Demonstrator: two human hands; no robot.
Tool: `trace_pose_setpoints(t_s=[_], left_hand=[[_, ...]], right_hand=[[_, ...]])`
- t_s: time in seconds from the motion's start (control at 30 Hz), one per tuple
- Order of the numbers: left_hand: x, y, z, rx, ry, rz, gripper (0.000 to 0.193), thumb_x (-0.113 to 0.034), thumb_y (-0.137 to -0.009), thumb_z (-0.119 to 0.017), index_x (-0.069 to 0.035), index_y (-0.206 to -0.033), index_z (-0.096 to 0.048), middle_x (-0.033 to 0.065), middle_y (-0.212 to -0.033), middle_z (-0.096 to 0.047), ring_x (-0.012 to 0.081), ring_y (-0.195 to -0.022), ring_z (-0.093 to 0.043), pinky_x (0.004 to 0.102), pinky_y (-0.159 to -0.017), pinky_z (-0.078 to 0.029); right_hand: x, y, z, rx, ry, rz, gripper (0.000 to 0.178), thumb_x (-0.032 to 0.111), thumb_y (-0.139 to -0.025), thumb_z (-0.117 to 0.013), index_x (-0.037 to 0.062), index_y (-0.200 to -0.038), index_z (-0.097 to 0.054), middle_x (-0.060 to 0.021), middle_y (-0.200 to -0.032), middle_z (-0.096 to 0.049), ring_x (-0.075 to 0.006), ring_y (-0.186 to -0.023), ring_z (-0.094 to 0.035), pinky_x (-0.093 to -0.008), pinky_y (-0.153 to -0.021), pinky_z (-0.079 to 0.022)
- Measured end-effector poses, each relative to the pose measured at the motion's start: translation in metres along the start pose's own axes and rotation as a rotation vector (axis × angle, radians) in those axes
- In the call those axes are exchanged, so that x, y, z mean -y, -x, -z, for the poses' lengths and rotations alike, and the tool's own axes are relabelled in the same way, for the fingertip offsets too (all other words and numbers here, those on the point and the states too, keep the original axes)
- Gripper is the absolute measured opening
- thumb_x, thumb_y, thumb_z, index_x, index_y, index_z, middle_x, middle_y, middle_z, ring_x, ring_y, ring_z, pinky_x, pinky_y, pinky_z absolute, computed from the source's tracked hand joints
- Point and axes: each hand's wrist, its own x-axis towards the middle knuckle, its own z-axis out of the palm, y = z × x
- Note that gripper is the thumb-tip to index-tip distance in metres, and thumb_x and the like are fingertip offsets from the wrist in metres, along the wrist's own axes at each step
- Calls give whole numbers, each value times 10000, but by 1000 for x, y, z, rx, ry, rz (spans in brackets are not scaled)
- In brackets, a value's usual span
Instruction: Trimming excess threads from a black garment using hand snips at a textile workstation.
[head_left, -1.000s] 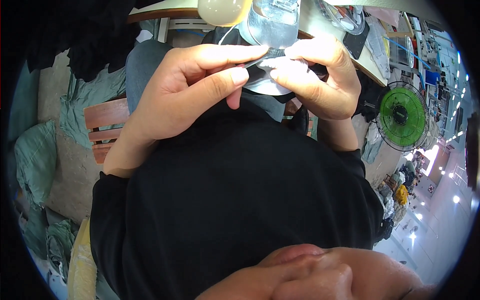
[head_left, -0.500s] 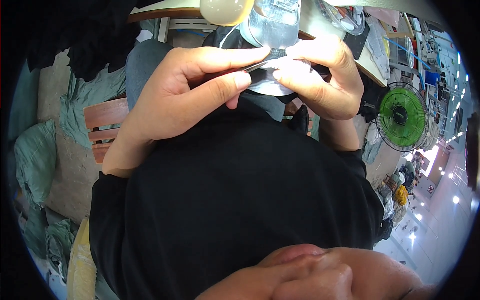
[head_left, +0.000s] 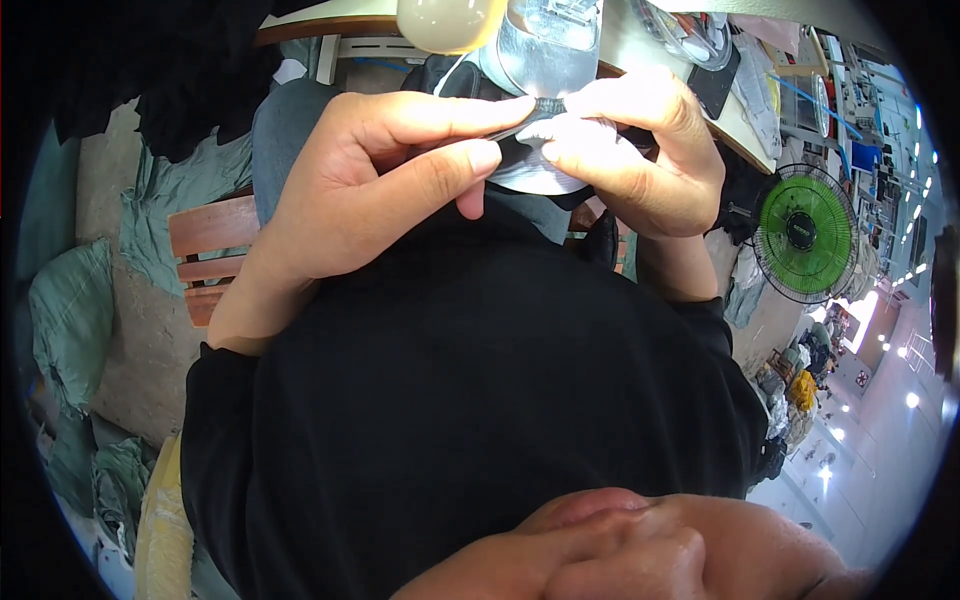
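Note:
Both hands are raised in front of my black shirt at the near edge of the metal plate [head_left: 548, 60]. A small cloth piece [head_left: 542, 178], dark with a pale striped section, is stretched between them. My left hand [head_left: 385, 185] pinches its left side between thumb and index finger. My right hand [head_left: 660, 165] grips the other side, thumb below and index finger above. A short dark ribbed edge shows between the two index fingertips. Bright glare washes out part of my right fingers, and the rest of the cloth is hidden behind the hands.
A rounded cream machine part [head_left: 450, 22] overhangs the plate's left. On the table [head_left: 745, 135] at right lie a clear tray of small tools [head_left: 690, 38] and a dark flat pad [head_left: 715, 85]. A green fan [head_left: 805, 230] stands right; a wooden slatted seat [head_left: 213, 226] and green sack [head_left: 75, 310] are left.
Both hands have shifted slightly leftward, still pinching the cloth. The dark ribbed edge between the index fingertips sits a little flatter, and the pale fold by my right thumb has moved slightly left.

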Motion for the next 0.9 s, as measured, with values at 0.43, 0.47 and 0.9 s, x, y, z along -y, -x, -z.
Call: trace_pose_setpoints(t_s=[0.43, 0.47, 0.9], left_hand=[[1, 2, 1, -31, -104, -83, 335, -12, -910, -583, 30, -1231, -672, 84, -851, -704, 95, -741, -649, 194, -662, -479], [3, 2, 0, -46, -97, -86, 333, -9, -907, -589, 26, -1226, -675, 85, -871, -709, 94, -749, -656, 191, -661, -481], [7, 1, -7, -169, -243, -166, 294, 32, -908, -640, 12, -1197, -690, 70, -959, -711, 89, -774, -669, 181, -667, -503]], right_hand=[[0, 5, -7, -29, -111, -59, 254, 62, -639, -797, 99, -887, -764, -64, -949, -669, -171, -758, -607, -255, -622, -479], [1, 4, -7, -29, -110, -59, 254, 62, -639, -797, 99, -887, -764, -64, -949, -669, -171, -758, -607, -255, -622, -479], [3, -2, -6, 14, 95, 108, 283, 87, -564, -764, 42, -840, -725, -120, -892, -653, -209, -725, -605, -272, -557, -483]])
